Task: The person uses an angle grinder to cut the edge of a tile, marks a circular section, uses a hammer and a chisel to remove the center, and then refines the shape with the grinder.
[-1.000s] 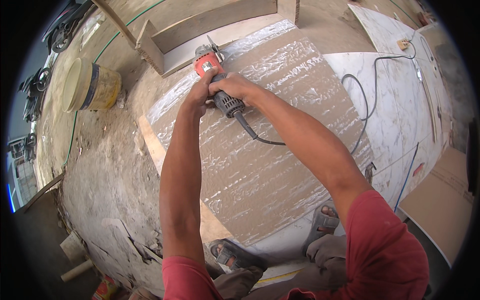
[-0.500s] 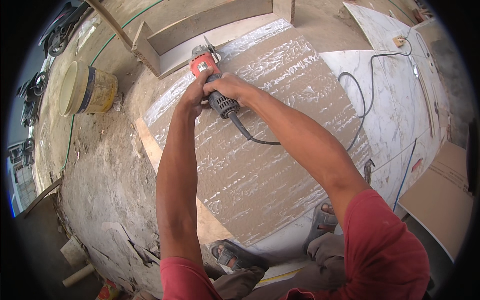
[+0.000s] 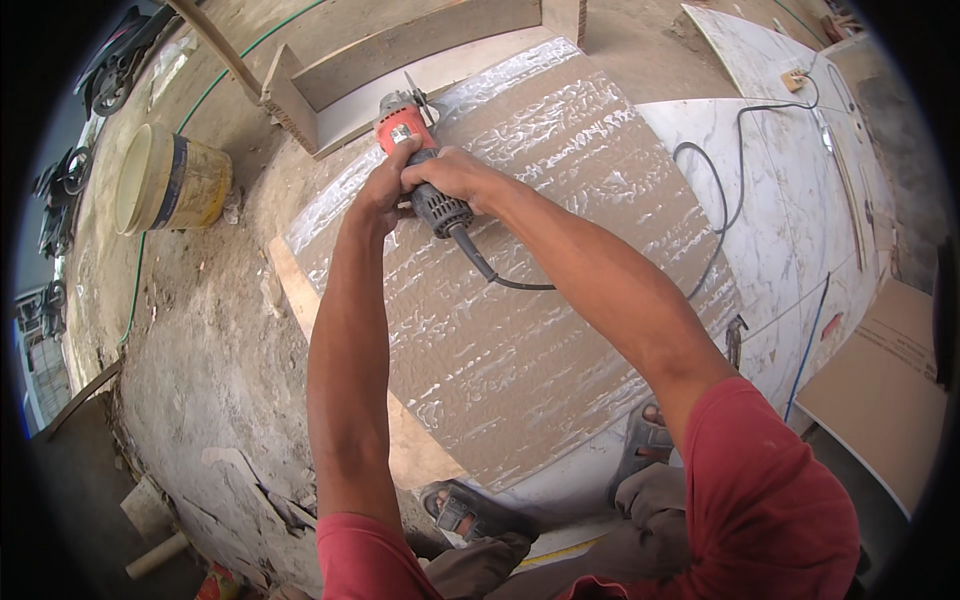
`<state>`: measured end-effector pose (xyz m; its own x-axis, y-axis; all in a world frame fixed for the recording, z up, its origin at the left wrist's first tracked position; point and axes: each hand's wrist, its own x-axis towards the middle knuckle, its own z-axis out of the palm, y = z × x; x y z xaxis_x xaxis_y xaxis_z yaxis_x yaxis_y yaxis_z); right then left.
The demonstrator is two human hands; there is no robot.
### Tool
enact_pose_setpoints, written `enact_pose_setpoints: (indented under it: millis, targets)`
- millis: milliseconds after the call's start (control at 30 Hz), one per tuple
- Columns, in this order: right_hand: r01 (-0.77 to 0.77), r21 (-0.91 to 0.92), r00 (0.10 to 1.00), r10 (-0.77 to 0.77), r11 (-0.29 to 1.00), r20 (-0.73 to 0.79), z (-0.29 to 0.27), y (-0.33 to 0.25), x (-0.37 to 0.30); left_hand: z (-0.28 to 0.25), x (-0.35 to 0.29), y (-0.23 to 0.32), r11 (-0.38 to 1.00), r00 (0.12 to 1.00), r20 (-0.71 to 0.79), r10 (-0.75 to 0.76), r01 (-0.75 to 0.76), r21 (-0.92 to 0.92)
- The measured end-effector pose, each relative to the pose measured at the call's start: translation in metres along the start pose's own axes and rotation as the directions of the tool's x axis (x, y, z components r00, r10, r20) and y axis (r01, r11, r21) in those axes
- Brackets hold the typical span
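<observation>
A red and black angle grinder (image 3: 441, 209) is held between both my hands above the far part of a large brown panel (image 3: 520, 330) streaked with white. My left hand (image 3: 386, 188) is closed round the left side of the grinder's body, thumb on top. From the right, my right hand (image 3: 450, 174) wraps the black grip just behind the red housing. The thin disc (image 3: 421, 94) stands on edge at the tool's far end, near the panel's far left edge. Where the disc's lower rim meets the panel is hidden. A black cord (image 3: 520, 286) trails from the grinder's rear and passes under my right forearm.
A wooden frame (image 3: 400, 62) lies beyond the panel. At the left stands a dirty yellowish bucket (image 3: 180, 180) beside a green hose (image 3: 140, 285). White marbled slabs (image 3: 780, 190) carry the cord on the right. A hammer (image 3: 735, 340) and cardboard (image 3: 880, 370) lie nearer; parked motorbikes (image 3: 118, 70) show far left.
Almost nothing differs. The scene has shifted very slightly in view; both my hands keep the same hold on the grinder.
</observation>
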<state>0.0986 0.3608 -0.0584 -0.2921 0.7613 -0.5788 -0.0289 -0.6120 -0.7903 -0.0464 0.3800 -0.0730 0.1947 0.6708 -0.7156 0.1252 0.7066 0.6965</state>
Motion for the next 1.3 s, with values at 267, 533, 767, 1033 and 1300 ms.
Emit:
enact_pose_setpoints:
  millis: [267,533,767,1033,1300]
  targets:
    - [-0.013,0.008,1.000,0.013,1.000,-0.002,0.003,-0.004,-0.004,-0.003,0.001,0.002,1.000,1.000,0.009,-0.008,0.007,0.017]
    - [-0.004,0.043,1.000,0.005,0.999,-0.022,0.006,-0.003,-0.004,-0.007,0.002,0.002,0.999,1.000,0.011,-0.014,0.014,0.029]
    - [0.005,0.075,0.999,-0.001,0.997,-0.045,0.007,-0.002,-0.002,-0.004,-0.001,0.004,0.999,1.000,0.014,-0.019,0.018,0.034]
    - [0.000,0.093,0.999,0.004,0.996,-0.037,0.011,-0.002,-0.001,-0.011,0.002,0.002,1.000,1.000,0.012,-0.019,0.018,0.022]
    - [0.007,0.101,0.999,-0.004,0.995,-0.038,0.014,0.002,0.004,-0.017,0.006,0.001,0.999,0.999,0.036,-0.025,0.024,0.035]
